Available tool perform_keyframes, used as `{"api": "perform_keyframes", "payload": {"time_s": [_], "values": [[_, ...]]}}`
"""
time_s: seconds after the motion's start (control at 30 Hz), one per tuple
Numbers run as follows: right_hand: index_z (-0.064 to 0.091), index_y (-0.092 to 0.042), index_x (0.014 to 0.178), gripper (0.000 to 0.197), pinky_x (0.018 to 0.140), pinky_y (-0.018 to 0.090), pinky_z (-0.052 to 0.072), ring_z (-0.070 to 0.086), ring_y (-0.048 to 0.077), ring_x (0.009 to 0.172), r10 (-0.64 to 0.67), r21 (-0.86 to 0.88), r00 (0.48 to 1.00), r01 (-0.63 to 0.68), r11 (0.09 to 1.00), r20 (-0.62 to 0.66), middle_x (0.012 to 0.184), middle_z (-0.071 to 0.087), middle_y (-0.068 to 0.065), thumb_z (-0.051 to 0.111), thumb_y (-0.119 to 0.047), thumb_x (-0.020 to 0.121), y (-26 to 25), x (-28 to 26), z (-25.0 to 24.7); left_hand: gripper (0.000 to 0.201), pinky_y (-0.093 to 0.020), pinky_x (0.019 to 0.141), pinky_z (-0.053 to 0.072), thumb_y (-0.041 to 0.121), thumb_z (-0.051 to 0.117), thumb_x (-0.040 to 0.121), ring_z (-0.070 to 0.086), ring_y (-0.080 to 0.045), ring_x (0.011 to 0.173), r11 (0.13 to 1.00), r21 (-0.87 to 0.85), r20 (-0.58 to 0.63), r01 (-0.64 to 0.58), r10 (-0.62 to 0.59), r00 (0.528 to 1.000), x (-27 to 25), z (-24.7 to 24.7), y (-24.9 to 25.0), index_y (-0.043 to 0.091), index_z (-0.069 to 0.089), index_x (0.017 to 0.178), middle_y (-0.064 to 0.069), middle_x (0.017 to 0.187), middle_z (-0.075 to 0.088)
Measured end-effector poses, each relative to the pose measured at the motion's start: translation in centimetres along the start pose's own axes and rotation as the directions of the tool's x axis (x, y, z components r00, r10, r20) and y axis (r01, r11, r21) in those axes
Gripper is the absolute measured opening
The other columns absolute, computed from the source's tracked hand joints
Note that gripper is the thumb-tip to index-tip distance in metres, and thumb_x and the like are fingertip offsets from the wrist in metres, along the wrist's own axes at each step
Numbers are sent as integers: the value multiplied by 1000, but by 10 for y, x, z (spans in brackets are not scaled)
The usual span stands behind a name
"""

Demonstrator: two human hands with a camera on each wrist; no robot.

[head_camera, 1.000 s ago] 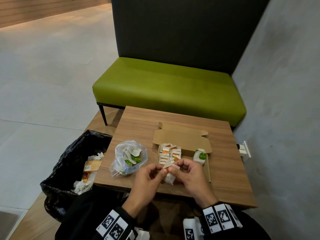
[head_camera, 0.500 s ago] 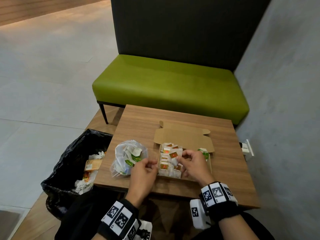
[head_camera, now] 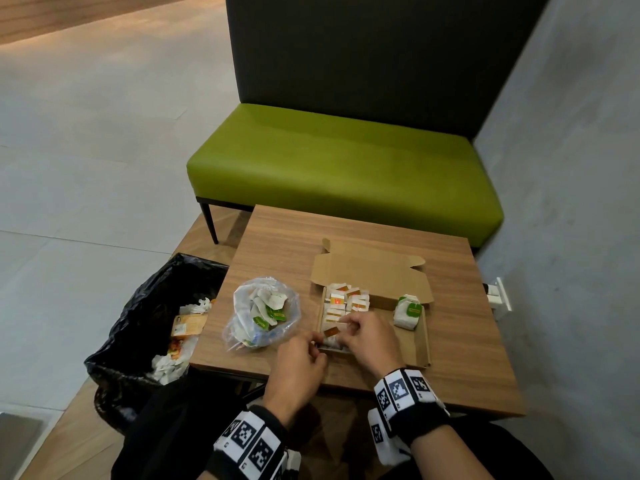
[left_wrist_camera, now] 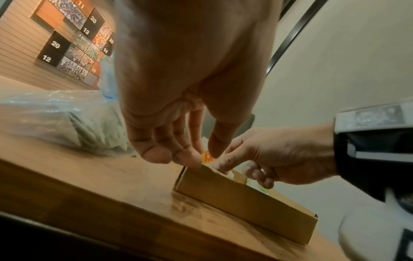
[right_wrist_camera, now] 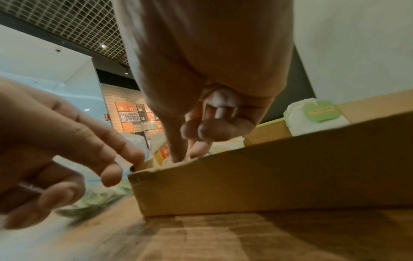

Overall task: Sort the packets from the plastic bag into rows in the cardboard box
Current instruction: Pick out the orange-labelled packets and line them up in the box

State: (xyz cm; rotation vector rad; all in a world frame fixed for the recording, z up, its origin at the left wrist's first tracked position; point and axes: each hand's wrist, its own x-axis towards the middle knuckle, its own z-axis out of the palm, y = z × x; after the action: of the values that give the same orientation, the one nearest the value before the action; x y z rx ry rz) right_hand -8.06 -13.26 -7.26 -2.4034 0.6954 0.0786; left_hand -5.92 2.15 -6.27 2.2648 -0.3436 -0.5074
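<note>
Right hand [head_camera: 369, 336] pinches an orange packet [head_camera: 331, 331] at the box's [head_camera: 423, 344] near-left corner; left hand [head_camera: 300, 355], fingers relaxed and empty, rests beside. Best seat it upright, flush against the row, before fetching from the bag [head_camera: 263, 311].

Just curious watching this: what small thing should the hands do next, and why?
Probably let the right hand press the orange-labelled white packet down into the near left corner of the brown cardboard box, since its fingers already reach into that corner beside the orange rows.
</note>
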Motion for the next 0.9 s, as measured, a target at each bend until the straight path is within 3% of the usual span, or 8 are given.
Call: {"api": "perform_keyframes", "payload": {"time_s": [0.13, 0.33, 0.57, 0.67, 0.8, 0.9], "values": [[69, -29, 113, 31, 75, 33, 57, 63, 5, 76, -21, 56, 999, 23, 998, -31, 79, 63, -11, 76, -25, 83, -1, 3, 0, 30, -10, 53, 37, 21, 63, 93, 54, 4, 72, 999, 42, -6, -13, 13, 1000, 0, 0, 2, 29, 62, 121, 16, 86, 58], [66, -30, 118, 35, 84, 34, 54, 64, 14, 102, -90, -160, 995, 94, 983, 31, 112, 70, -7, 74, -37, 85, -3, 5, 7, 27, -10, 54, 39, 21, 62, 94, 54, 5, 73, 999, 35, 3, -21, 21, 1000, 0, -2, 3, 30, 62, 118, 16, 86, 58], [57, -37, 118, 37, 80, 36, 54, 65, 18, 100, -145, -293, 989, 134, 947, -18, 108, 70, -6, 74, -39, 84, -11, 4, 10, 28, -10, 57, 39, 20, 62, 94, 53, 5, 73, 997, 60, -7, -39, 40, 999, 2, -1, 0, 28, 62, 121, 16, 90, 59], [60, -37, 115, 33, 81, 33, 53, 64, 16, 101, -124, -225, 992, 115, 968, -26, 110, 70, -7, 74, -33, 85, -12, 5, 6, 30, -11, 61, 41, 21, 61, 94, 55, 2, 75, 997, 69, -9, -44, 45, 999, 3, 0, -3, 28, 62, 123, 15, 95, 61], [67, -35, 108, 32, 86, 32, 53, 63, 13, 102, -70, -104, 993, 79, 991, 92, 111, 70, -8, 79, -25, 81, -8, 11, -4, 30, -13, 65, 45, 21, 62, 93, 57, 2, 77, 997, 66, -5, -46, 46, 999, 3, 0, -5, 28, 63, 123, 15, 92, 61], [66, -33, 112, 33, 87, 31, 49, 60, 15, 107, -120, -188, 975, 155, 970, 188, 113, 67, -7, 78, -26, 82, -9, 13, -6, 31, -17, 71, 52, 22, 62, 93, 58, 4, 78, 997, 60, -4, -51, 51, 999, 2, 1, -5, 29, 61, 124, 17, 89, 60]]}}
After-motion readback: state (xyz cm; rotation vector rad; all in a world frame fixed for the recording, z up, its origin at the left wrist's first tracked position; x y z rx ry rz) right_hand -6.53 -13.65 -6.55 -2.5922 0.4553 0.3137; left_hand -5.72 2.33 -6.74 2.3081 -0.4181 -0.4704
